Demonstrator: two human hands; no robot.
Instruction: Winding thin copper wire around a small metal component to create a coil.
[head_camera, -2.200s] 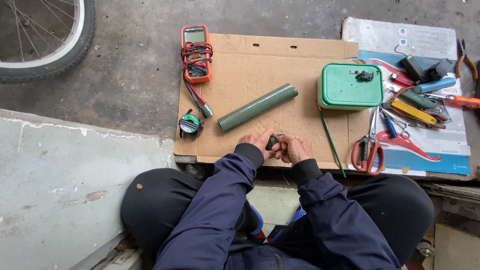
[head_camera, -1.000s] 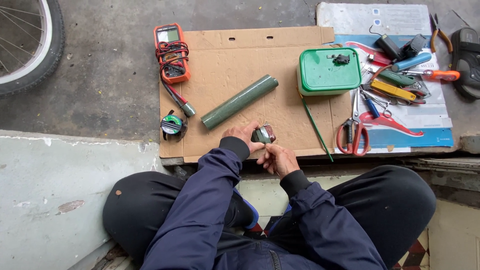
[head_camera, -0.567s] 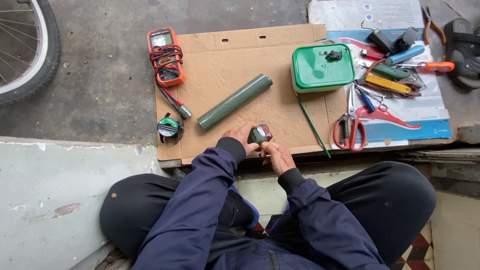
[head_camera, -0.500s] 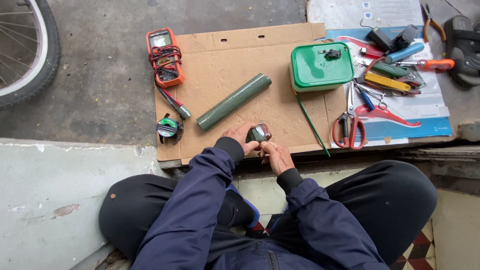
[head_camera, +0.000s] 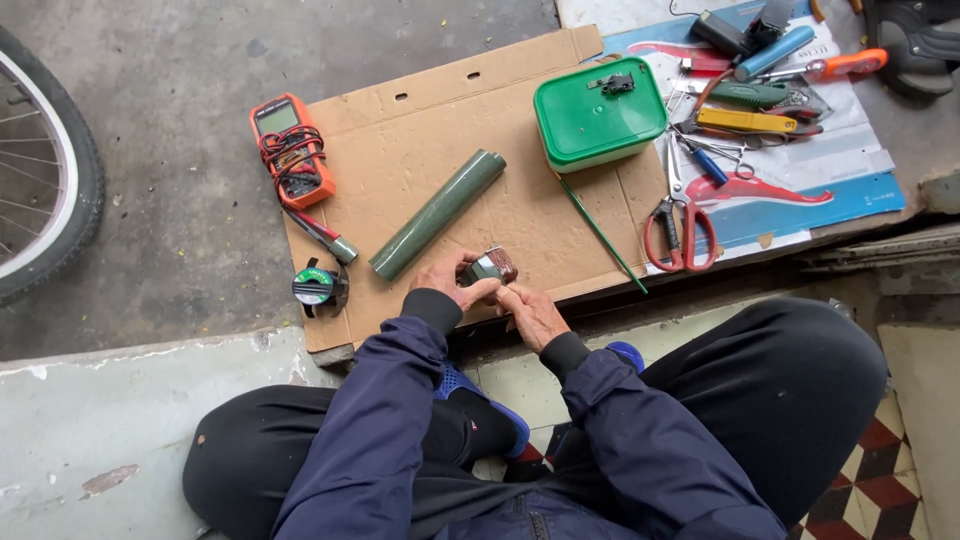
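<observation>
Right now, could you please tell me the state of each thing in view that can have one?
Green box: lid shut.
Scissors: closed, lying flat.
Multimeter: leads wrapped around it.
Green tube: lying on the cardboard.
Small cylinder: held by left hand and right hand.

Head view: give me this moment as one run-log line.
left hand: holds small dark part | right hand: fingers on same part | over cardboard sheet | green tube beside

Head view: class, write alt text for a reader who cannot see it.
Both hands, left hand and right hand, hold a small dark block over a cardboard sheet carrying a green tube, green box and orange multimeter.
</observation>
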